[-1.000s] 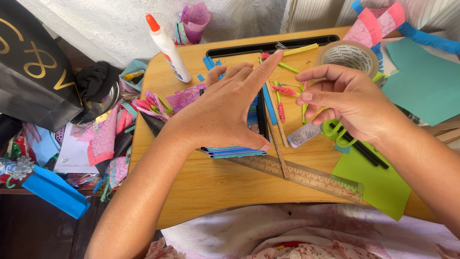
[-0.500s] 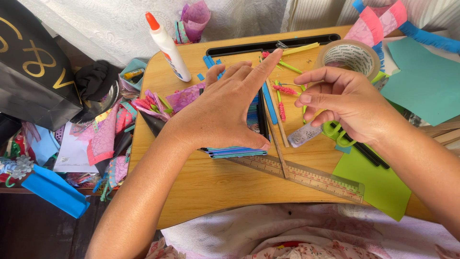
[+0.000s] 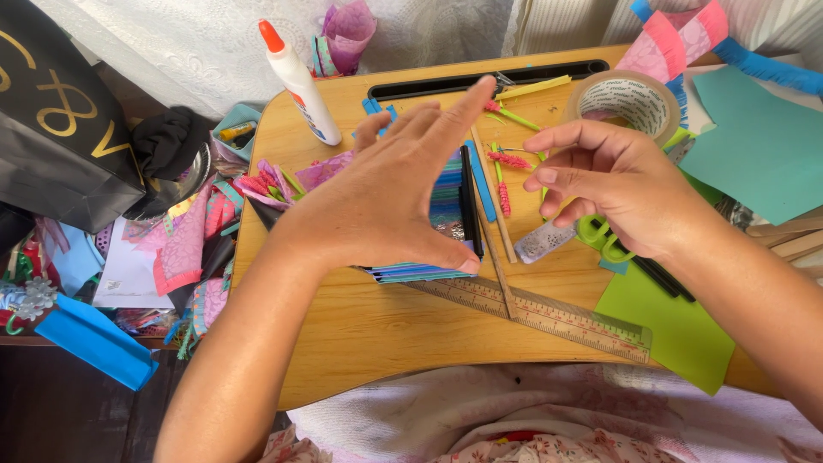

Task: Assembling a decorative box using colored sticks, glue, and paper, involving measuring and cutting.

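1. The left hand (image 3: 390,201) is flat and wide open, pressing down on a stack of blue paper strips (image 3: 429,267) on the wooden table (image 3: 360,334).
2. The right hand (image 3: 613,184) floats just right of the stack, fingers loosely curled, holding nothing.
3. A ruler (image 3: 549,315) lies just below the stack.

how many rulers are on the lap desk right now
1. A wooden ruler lies slanted across the lap desk near its front edge, below the left hand and the right hand. Another could be hidden under the hands or papers.
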